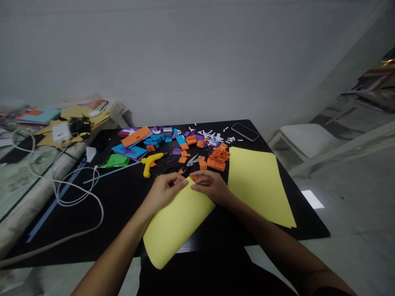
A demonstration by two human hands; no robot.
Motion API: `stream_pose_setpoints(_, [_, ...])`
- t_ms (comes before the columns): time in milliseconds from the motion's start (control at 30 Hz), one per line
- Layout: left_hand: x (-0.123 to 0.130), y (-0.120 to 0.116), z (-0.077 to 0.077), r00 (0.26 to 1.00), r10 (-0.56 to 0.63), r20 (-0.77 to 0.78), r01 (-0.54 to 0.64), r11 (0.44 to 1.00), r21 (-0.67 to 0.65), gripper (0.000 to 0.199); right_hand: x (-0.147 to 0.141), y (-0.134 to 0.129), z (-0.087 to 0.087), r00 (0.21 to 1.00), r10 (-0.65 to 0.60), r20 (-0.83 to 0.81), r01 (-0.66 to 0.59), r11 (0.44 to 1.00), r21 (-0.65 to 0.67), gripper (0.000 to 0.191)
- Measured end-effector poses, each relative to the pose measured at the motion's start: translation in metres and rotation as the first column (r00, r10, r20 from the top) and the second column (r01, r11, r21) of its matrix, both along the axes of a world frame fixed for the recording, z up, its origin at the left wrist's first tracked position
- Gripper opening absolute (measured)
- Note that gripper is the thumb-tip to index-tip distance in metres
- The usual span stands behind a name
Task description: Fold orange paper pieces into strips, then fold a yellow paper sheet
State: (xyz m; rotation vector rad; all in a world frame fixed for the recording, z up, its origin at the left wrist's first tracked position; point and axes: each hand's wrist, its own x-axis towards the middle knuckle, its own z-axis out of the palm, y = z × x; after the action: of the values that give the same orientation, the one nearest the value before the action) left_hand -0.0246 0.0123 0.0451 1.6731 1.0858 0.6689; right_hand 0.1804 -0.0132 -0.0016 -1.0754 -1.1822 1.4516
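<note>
A yellow sheet point(177, 222) hangs bent from both hands above the front of the black table point(123, 222). My left hand point(166, 189) pinches its far corner between thumb and fingers. On the other side of that corner, my right hand point(211, 185) grips the sheet too, its thumb on the near face. More yellow sheets point(259, 185) lie flat to the right, partly under my right forearm. Scissors point(193, 160) and orange paper pieces point(217, 158) are just beyond my fingers.
A yellow glue gun point(149, 163) lies left of the scissors. Coloured paper stacks point(129, 151), white scraps point(212, 135) and a phone point(245, 131) are farther back. A white cable point(100, 205) loops at left; a white chair point(304, 137) stands right.
</note>
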Motion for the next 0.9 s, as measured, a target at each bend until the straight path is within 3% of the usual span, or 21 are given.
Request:
stream_pose_setpoints(67, [-0.002, 0.001, -0.001, 0.999, 0.047, 0.013, -0.047, 0.999, 0.009, 0.036, 0.005, 0.002, 0.002, 0.997, 0.077, 0.018, -0.076, 0.996, -0.054, 0.051])
stream_pose_setpoints(200, [-0.010, 0.004, 0.002, 0.978, 0.197, 0.068, -0.196, 0.980, -0.011, 0.036, 0.014, 0.006, 0.006, 0.992, 0.126, 0.019, -0.124, 0.986, -0.112, 0.045])
stream_pose_setpoints(400, [-0.022, 0.009, 0.008, 0.895, 0.399, 0.200, -0.400, 0.916, -0.038, 0.034, 0.018, 0.008, 0.017, 0.999, -0.014, -0.042, 0.007, 0.989, -0.149, 0.038])
stream_pose_setpoints(633, [-0.028, 0.002, 0.007, 0.837, 0.477, 0.268, -0.486, 0.873, -0.040, 0.030, 0.016, 0.003, 0.030, 0.989, -0.137, -0.049, 0.128, 0.980, -0.151, 0.044])
stream_pose_setpoints(900, [-0.034, -0.008, 0.004, 0.820, 0.527, 0.223, -0.568, 0.796, 0.210, 0.027, 0.012, 0.001, 0.035, 0.984, -0.171, 0.042, 0.174, 0.982, -0.075, 0.047])
